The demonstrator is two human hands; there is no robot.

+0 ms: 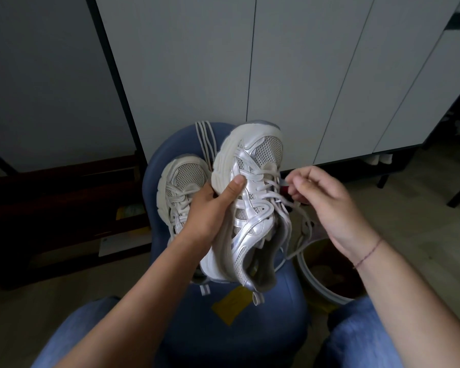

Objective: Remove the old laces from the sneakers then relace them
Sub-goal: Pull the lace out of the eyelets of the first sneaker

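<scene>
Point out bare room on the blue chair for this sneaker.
The blue chair is bare at its front, between the yellow slip and your knees. Its back is crowded: the other sneaker and spare laces lie there.

A sneaker (182,179) lies left on a chair seat (276,314), spare laces (203,139) behind it. Right of it, the left hand (213,208) holds a second sneaker (252,216), the right hand (324,197) its lace (290,204).

The fingers of the left hand (210,208) are hidden behind the held sneaker (250,205). That wrist covers the heel of the second sneaker (182,181). The right hand (327,203) conceals the pinched end of the lace (266,186).
</scene>
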